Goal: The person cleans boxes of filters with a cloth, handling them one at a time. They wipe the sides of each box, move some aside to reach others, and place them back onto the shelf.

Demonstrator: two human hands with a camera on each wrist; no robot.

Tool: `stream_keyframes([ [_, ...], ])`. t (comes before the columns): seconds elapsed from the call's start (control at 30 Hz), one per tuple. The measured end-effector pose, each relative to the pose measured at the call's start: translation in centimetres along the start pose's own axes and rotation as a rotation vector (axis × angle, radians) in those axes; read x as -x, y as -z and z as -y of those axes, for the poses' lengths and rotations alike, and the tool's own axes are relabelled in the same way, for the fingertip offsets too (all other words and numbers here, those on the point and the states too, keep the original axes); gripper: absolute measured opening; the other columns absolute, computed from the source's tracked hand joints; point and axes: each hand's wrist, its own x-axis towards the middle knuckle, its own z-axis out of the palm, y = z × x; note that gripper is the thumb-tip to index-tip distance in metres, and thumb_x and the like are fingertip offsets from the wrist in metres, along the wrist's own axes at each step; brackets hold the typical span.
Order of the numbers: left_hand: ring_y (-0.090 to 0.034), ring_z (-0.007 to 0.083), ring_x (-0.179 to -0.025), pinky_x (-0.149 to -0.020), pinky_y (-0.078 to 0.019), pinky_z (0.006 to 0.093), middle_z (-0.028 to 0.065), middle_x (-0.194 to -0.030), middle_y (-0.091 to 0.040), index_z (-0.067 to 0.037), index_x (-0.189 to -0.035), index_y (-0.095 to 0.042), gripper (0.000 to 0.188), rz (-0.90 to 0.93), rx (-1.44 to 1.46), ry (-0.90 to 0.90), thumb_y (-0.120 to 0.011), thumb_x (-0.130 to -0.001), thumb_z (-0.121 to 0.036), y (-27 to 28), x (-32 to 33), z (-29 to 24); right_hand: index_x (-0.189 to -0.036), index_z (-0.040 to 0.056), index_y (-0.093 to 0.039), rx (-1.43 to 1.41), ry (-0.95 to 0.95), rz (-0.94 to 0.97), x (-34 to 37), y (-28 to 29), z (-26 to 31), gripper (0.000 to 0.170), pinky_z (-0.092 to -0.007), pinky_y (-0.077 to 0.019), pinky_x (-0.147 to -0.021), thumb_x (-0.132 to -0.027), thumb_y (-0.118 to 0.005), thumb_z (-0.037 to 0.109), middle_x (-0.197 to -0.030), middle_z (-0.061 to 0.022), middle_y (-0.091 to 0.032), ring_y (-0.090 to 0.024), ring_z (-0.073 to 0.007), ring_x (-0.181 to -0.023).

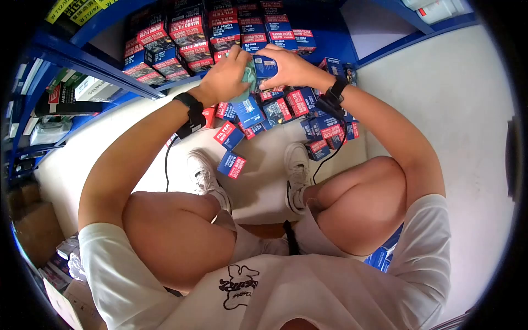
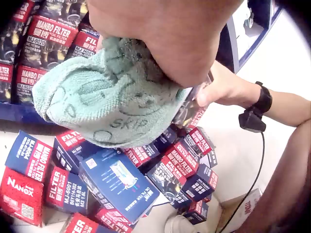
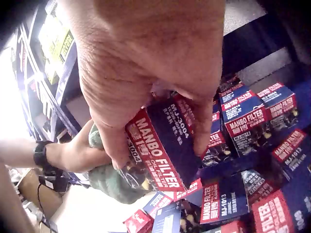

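My right hand (image 1: 291, 66) grips a blue, red and white oil filter box (image 3: 163, 138), thumb and fingers on opposite sides of it. "MANBO FILTER" and "MJ-3004" are printed on this box. In my left hand (image 1: 224, 78) is a pale green towel (image 2: 109, 99), bunched under the fingers and hanging down, with "SKIP" printed on it. The towel lies against the side of the held box in the right wrist view. Beneath both hands is a loose pile of similar boxes, among them a large blue oil filter box (image 2: 119, 182).
Stacked filter boxes (image 1: 187, 36) fill the blue shelf ahead. Another shelf (image 1: 104, 63) with cartons stands at the left. Loose boxes, including one filter box (image 1: 232, 165) near the left shoe (image 1: 203, 173), lie on the pale floor (image 1: 258, 192). A black cable (image 1: 331, 158) hangs from the right wrist.
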Motion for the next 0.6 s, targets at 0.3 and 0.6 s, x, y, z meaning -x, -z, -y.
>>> stream_keyframes([
  [0.3,-0.053,0.0444,-0.113,-0.097,-0.0481,0.0475,0.0213,-0.122,-0.047,-0.001,-0.125,-0.046,0.062,0.016,0.045,-0.024,-0.078,-0.071,-0.007,0.9,-0.1,-1.8,-0.133,-0.0017,-0.056,0.032,-0.028,-0.058,0.1,0.3,-0.4,0.081,-0.0376,-0.0477,-0.098,-0.066,-0.089,0.029,-0.121,-0.0166,-0.058,-0.059,-0.0324,-0.113],
  [0.6,-0.055,0.0471,-0.111,-0.095,-0.0484,0.0502,0.0251,-0.121,-0.047,0.003,-0.126,-0.045,0.063,-0.01,-0.106,0.062,-0.078,-0.074,-0.011,0.1,0.0,-0.2,-0.137,-0.0008,-0.055,-0.083,0.018,0.014,0.2,1.0,0.8,0.08,-0.0358,-0.0464,-0.1,-0.07,-0.088,0.029,-0.126,-0.0132,-0.055,-0.058,-0.027,-0.115],
])
